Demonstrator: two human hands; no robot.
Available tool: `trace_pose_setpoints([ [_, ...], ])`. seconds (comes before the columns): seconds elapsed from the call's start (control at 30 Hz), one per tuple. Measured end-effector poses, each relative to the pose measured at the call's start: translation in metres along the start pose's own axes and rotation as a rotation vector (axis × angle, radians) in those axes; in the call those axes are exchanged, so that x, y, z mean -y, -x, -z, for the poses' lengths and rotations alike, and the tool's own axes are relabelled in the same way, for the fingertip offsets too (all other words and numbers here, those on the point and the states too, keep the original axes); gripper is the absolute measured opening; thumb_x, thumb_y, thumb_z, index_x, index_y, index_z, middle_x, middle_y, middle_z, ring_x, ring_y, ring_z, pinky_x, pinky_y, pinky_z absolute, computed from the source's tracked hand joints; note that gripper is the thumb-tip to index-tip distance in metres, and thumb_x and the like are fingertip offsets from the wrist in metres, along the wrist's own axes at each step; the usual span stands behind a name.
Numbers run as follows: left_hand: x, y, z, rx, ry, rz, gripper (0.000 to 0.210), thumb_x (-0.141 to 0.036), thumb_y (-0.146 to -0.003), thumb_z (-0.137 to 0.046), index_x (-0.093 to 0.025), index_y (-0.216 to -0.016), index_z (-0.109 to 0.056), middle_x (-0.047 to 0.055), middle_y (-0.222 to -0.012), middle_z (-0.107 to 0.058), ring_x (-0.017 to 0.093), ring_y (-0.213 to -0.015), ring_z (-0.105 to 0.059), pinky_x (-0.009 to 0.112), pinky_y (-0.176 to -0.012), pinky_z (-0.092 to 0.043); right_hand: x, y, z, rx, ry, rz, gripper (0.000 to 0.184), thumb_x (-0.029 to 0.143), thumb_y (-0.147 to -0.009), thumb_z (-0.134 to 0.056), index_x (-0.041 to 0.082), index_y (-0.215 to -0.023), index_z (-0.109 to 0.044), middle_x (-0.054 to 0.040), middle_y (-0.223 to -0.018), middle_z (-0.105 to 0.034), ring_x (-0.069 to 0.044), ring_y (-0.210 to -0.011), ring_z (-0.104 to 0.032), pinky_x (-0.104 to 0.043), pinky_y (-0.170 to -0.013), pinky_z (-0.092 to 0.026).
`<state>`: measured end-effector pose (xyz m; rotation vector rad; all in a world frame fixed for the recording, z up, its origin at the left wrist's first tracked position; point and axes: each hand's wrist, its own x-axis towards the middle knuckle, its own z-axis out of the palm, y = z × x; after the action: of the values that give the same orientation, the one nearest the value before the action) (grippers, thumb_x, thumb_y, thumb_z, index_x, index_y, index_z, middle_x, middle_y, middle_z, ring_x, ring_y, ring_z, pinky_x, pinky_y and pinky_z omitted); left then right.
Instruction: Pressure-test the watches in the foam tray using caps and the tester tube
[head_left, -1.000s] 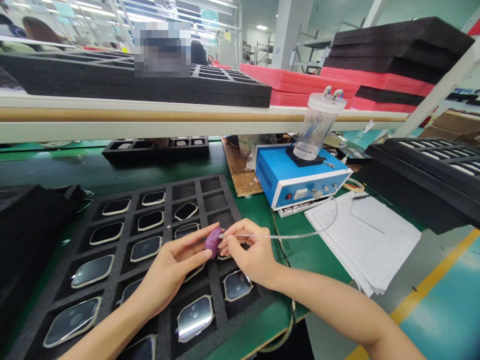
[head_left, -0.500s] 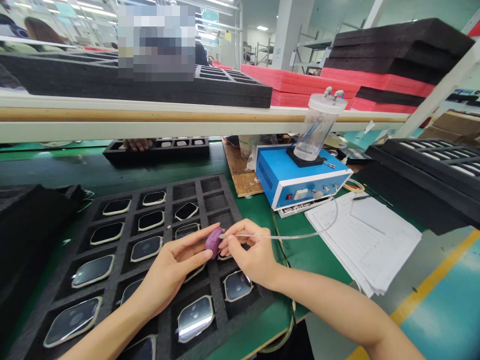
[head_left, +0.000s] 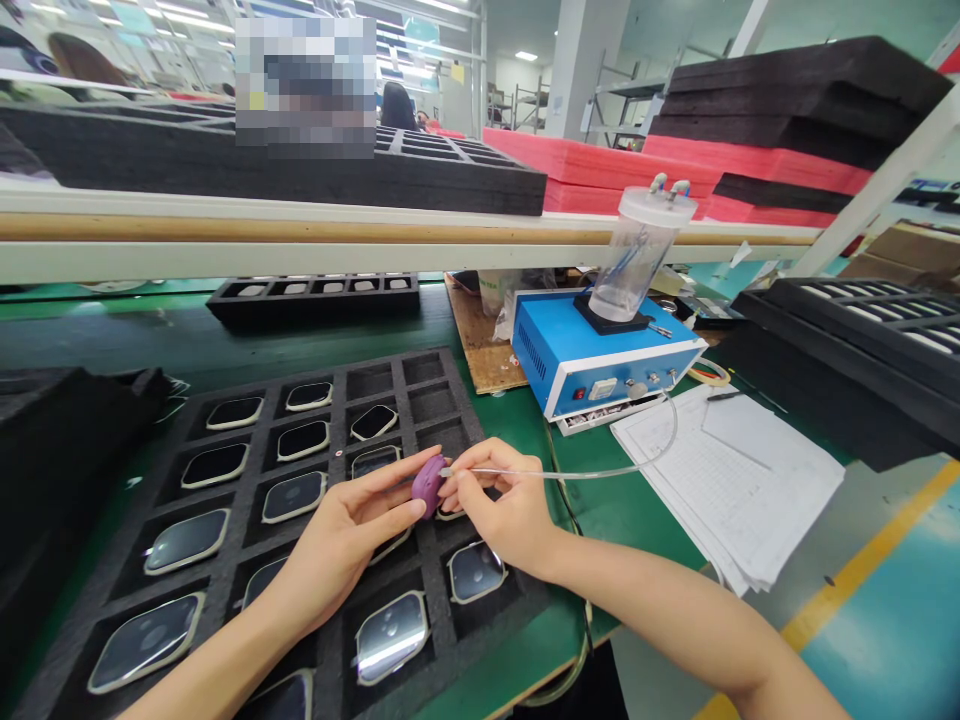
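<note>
Between the thumb and fingers of my left hand [head_left: 349, 520] is a small purple rounded case [head_left: 428, 486], tilted on edge above the foam tray. My right hand [head_left: 506, 505] pinches the end of a clear thin tube [head_left: 592, 474], its tip against or very close to the purple piece's right side. The tube curves back to a blue box-shaped machine [head_left: 600, 350] with a clear cylinder [head_left: 637, 255] on top. Beneath my hands, the black foam tray [head_left: 337, 560] holds several watch-like pieces with dark glass faces, such as this watch [head_left: 391, 637]; my hands cover some of them.
Paper sheets [head_left: 735, 480] lie right of the machine. A second black tray [head_left: 315, 302] with small pieces sits at the back. Above runs a shelf [head_left: 337, 232] bearing black and red foam [head_left: 600, 170]. More stacked black trays [head_left: 862, 330] stand at the right.
My two hands, the purple case and the tube stay practically still. At the back tray, another person's hand that was over it is gone from view.
</note>
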<state>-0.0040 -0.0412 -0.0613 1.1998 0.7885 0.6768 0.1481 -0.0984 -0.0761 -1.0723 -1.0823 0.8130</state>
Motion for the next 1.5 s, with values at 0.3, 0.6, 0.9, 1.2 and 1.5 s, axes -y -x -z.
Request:
trace_pose_setpoints([
  [0.3, -0.0007, 0.0001, 0.0001, -0.007, 0.005, 0.007, 0.045, -0.028, -0.065, -0.079, -0.025, -0.109, -0.069, 0.006, -0.109, -0.072, 0.029, -0.115, -0.057, 0.038, -0.103, -0.041, -0.0005, 0.0005, 0.0001, 0.003, -0.004, 0.002, 0.003, 0.02, -0.077, -0.057, 0.018, -0.078, -0.056, -0.0032, -0.066, -0.068, -0.016, -0.057, -0.067, -0.028, -0.057, -0.058],
  [0.6, -0.0021, 0.0, -0.0016, -0.019, 0.0, 0.0, 0.045, -0.029, -0.063, -0.08, -0.025, -0.107, -0.07, 0.006, -0.109, -0.072, 0.03, -0.116, -0.056, 0.04, -0.103, -0.04, 0.0003, -0.0001, -0.0006, 0.002, -0.001, -0.003, 0.004, 0.021, -0.077, -0.057, 0.018, -0.077, -0.056, -0.0026, -0.066, -0.068, -0.016, -0.057, -0.068, -0.027, -0.057, -0.057],
  [0.9, -0.0002, -0.0002, -0.0002, -0.022, -0.018, -0.008, 0.048, -0.029, -0.063, -0.08, -0.023, -0.109, -0.069, 0.007, -0.109, -0.072, 0.03, -0.116, -0.056, 0.041, -0.103, -0.04, 0.0003, -0.0001, -0.0004, 0.002, 0.0, 0.001, 0.002, 0.02, -0.076, -0.057, 0.018, -0.077, -0.056, -0.0025, -0.066, -0.067, -0.016, -0.057, -0.067, -0.027, -0.057, -0.057],
  [1.2, 0.0003, 0.0001, 0.0002, 0.003, 0.001, 0.002, 0.046, -0.029, -0.065, -0.079, -0.025, -0.11, -0.069, 0.006, -0.109, -0.071, 0.029, -0.116, -0.056, 0.039, -0.104, -0.039, -0.0001, -0.0001, -0.0004, 0.003, 0.0, 0.002, 0.002, 0.02, -0.077, -0.057, 0.018, -0.077, -0.056, -0.0029, -0.066, -0.068, -0.016, -0.057, -0.068, -0.027, -0.057, -0.057],
  [1.5, -0.0001, -0.0005, 0.0004, 0.0, -0.001, -0.001, 0.044, -0.029, -0.065, -0.079, -0.026, -0.108, -0.069, 0.006, -0.109, -0.071, 0.029, -0.117, -0.055, 0.039, -0.104, -0.039, 0.0016, -0.0002, -0.0006, 0.0, 0.004, -0.005, 0.005, 0.022, -0.076, -0.058, 0.018, -0.076, -0.056, -0.0025, -0.065, -0.068, -0.016, -0.056, -0.068, -0.027, -0.057, -0.057],
])
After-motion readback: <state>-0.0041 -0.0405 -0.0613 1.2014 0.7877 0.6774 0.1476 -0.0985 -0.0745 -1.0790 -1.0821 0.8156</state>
